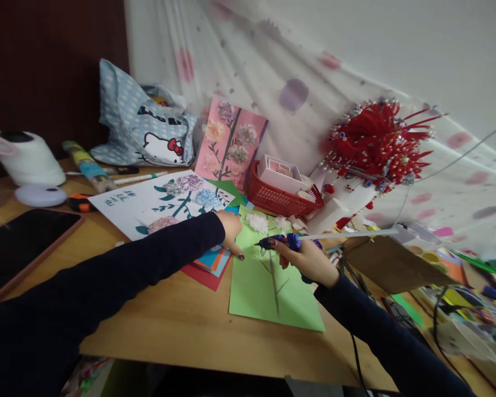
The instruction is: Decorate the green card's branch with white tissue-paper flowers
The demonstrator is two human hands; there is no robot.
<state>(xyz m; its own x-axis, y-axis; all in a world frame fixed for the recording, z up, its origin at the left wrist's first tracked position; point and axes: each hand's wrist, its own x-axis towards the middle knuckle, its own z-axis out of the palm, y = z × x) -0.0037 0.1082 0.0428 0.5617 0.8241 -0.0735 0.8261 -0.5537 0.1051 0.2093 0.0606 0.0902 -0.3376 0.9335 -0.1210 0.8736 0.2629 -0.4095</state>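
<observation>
My right hand (310,258) is wrapped round a blue and black glue gun (287,241), with a long white glue stick (349,235) coming out of its back end. The nozzle points left, just over the upper part of a light green sheet (248,298). A drawn stem with branches runs down that sheet, and white ruffled flowers (257,223) sit near its top. My left hand (230,229) rests at the sheet's left edge, thumb stretched out onto the paper; its other fingers are partly hidden. Clear glue-like marks show faintly near the nozzle.
Left lie a white flower picture (128,212), coloured papers (209,267) and a phone (28,242). Behind stand a pink flower card (217,135), a red basket (268,197) and a patterned bag (124,116). Red beaded stems (376,143) and cluttered craft supplies fill the right.
</observation>
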